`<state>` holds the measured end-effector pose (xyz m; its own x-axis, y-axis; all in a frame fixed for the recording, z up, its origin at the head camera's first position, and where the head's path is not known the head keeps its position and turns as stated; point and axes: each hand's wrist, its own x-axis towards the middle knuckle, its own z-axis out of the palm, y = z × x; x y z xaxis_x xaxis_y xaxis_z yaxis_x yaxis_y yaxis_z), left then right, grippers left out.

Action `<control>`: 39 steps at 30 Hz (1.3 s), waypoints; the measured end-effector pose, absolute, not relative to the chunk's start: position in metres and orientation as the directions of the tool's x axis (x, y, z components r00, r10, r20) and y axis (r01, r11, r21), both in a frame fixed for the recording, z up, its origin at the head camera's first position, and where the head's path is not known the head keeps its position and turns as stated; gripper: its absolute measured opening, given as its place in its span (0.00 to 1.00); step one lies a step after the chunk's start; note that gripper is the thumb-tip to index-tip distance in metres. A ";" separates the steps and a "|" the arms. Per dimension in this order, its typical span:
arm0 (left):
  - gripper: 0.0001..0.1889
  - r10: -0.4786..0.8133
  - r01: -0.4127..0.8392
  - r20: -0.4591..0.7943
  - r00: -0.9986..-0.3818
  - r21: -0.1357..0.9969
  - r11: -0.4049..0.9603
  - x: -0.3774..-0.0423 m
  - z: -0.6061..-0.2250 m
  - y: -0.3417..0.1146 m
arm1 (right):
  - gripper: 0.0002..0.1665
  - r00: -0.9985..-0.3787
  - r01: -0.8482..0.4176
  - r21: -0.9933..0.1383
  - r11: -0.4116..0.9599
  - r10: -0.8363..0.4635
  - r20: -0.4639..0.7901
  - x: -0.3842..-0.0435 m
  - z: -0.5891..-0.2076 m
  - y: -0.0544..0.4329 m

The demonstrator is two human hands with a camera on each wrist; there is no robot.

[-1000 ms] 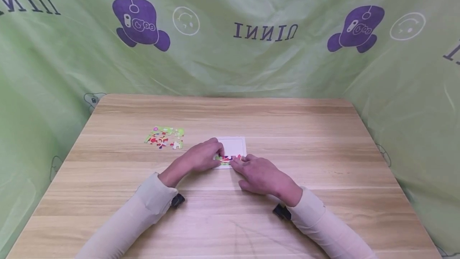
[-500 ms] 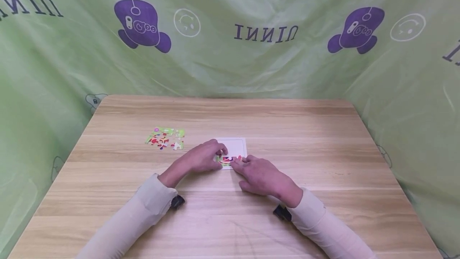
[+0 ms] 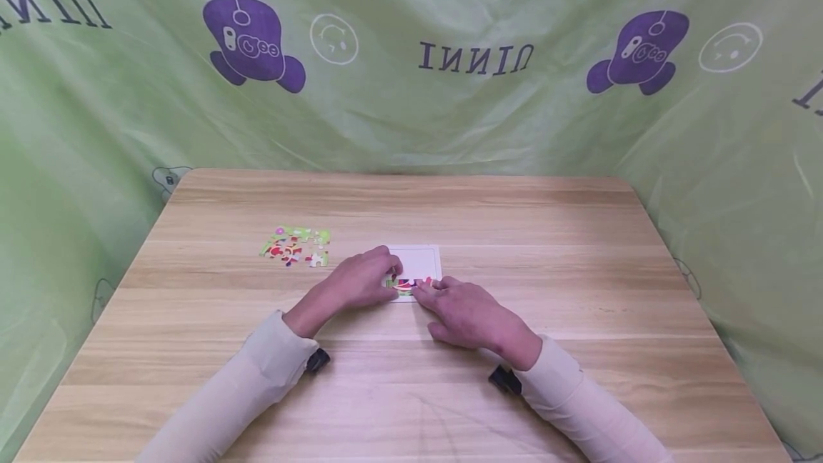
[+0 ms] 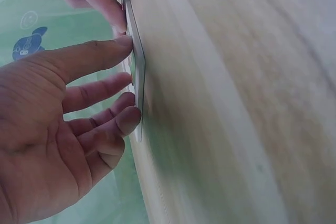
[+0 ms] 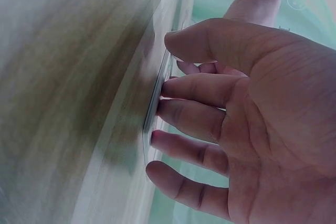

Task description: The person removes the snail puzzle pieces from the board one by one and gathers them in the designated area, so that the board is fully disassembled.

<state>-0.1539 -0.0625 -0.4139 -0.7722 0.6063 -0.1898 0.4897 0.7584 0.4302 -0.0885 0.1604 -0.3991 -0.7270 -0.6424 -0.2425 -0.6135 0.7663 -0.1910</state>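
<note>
A white puzzle board (image 3: 418, 263) lies on the table, with colourful puzzle pieces (image 3: 403, 286) in a row along its near edge. My left hand (image 3: 363, 281) rests on the board's left side. In the left wrist view, the left thumb and index finger (image 4: 100, 90) touch the board apart from each other, and the other fingers bend at its edge. From the right, my right hand (image 3: 472, 313) presses its fingertips on the row's right end. Its fingers (image 5: 194, 119) look fairly straight in the right wrist view. Fingers partly cover the row.
Several loose puzzle pieces (image 3: 286, 252), green, red and white, lie together on the wooden table (image 3: 546, 249) to the left of the board. A green printed curtain (image 3: 398, 113) hangs behind the table and along both sides.
The left index finger lifts slightly over the board, then comes back down towards the pieces. The right hand stays in place, and the loose pieces look unmoved.
</note>
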 end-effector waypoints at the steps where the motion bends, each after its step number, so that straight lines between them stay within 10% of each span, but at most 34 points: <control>1: 0.18 0.607 0.496 -0.185 -0.773 0.420 0.760 -0.154 -0.413 -0.063 | 0.35 -0.727 -0.614 -0.192 0.766 -0.643 -0.239 -0.088 -0.399 0.160; 39: 0.10 0.642 0.485 -0.185 -0.744 0.512 0.709 -0.162 -0.406 -0.070 | 0.36 -0.728 -0.615 -0.202 0.762 -0.647 -0.227 -0.088 -0.400 0.161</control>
<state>-0.1620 -0.0696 -0.4061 -0.7441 0.6420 -0.1846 0.4850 0.7093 0.5116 -0.0878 0.1614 -0.3995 -0.7276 -0.6474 -0.2270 -0.6152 0.7622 -0.2017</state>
